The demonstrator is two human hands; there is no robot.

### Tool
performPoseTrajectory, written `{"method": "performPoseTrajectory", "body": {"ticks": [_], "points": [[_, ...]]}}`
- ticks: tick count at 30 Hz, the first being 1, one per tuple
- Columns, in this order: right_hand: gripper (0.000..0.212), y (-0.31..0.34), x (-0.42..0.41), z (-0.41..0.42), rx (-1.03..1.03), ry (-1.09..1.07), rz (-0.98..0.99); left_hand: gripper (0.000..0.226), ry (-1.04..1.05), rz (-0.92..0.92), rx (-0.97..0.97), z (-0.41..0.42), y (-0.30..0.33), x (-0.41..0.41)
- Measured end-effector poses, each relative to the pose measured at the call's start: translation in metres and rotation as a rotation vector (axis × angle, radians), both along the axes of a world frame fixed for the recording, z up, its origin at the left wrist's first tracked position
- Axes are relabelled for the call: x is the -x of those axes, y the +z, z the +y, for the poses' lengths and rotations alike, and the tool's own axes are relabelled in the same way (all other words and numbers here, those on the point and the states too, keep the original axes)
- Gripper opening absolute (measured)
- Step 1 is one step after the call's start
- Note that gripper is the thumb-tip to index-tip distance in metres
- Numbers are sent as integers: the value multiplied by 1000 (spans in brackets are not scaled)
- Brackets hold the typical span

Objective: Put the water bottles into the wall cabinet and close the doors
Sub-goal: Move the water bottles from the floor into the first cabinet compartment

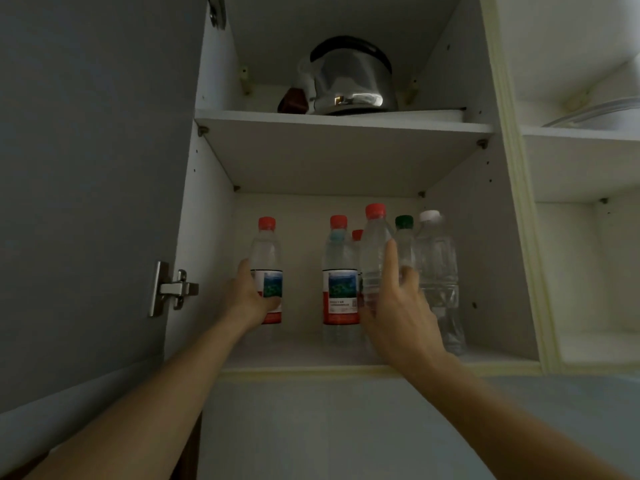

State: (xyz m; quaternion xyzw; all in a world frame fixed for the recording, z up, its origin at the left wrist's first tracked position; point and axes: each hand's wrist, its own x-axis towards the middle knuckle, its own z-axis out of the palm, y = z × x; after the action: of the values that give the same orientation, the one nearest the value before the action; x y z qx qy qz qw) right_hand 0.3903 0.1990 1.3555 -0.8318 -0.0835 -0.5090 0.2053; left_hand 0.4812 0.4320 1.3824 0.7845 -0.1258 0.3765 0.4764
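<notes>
While reaching up into the open cabinet (194, 237), left hand (247, 296) wrapped round a labelled bottle (268, 258), fingers curled behind it at the label, thumb across the front near its foot. Red cap, upright, at about 9 o'clock on the lower shelf (294, 351), standing apart from the others.

Right hand (398, 317) closed on a bare bottle (374, 258), index finger stretched up its right side, the other fingers bent round behind, palm low on the body. Red cap, no label, roughly upright, at the middle of the shelf; whether its foot touches the shelf cannot be told, hidden by the hand.

Just at 9 o'clock of that bottle, touching or nearly so, a second labelled bottle (339, 282), upright, red cap. Behind the pair, only the red cap of a rear bottle (356, 234) showing. At 3 o'clock of the bare bottle, a green-capped bottle (404, 244), then a white-capped bottle (438, 271), taller and wider, nearest the right wall.

At 12 o'clock, on the upper shelf (329, 117), a steel kettle (349, 81) with a dark brown object (292, 102) at its left. At 9 o'clock, the grey door (86, 168) swung open, hinge (171, 289) on its inner face. At 3 o'clock, a second white compartment (581, 168), also open.
</notes>
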Motion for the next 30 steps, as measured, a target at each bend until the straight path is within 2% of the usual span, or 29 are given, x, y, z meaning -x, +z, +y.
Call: {"method": "performPoseTrajectory", "body": {"ticks": [2, 6, 10, 16, 19, 24, 26, 28, 29, 30], "points": [[107, -4, 6, -6, 34, -36, -7, 81, 7, -11, 3, 2, -2, -3], [98, -13, 7, -12, 177, -264, -152, 82, 24, -15, 22, -1, -2, -5], [103, -16, 2, -21, 154, -351, -175, 84, 19, -20, 32, -2, -3, -4], [102, -20, -3, -37, 31, -246, -81, 82, 11, -28, 36, -4, -4, -2], [99, -19, -4, -42, 5, -254, -35, 81, 5, -26, 23, -3, -4, 0], [106, -15, 2, -39, 1, -287, 58, 78, 35, -18, 20, -4, -5, 7], [103, -11, 9, -28, 93, -322, -56, 73, 41, -19, 21, -4, -4, 10], [85, -5, 10, -13, 216, -161, -293, 73, 30, -19, 17, -5, -4, 12], [75, -1, 9, -4, 267, -53, -345, 74, 25, -18, 12, -4, -4, 12], [68, 3, 6, 7, 289, 29, -313, 74, 25, -19, 6, -4, -4, 12]]}}
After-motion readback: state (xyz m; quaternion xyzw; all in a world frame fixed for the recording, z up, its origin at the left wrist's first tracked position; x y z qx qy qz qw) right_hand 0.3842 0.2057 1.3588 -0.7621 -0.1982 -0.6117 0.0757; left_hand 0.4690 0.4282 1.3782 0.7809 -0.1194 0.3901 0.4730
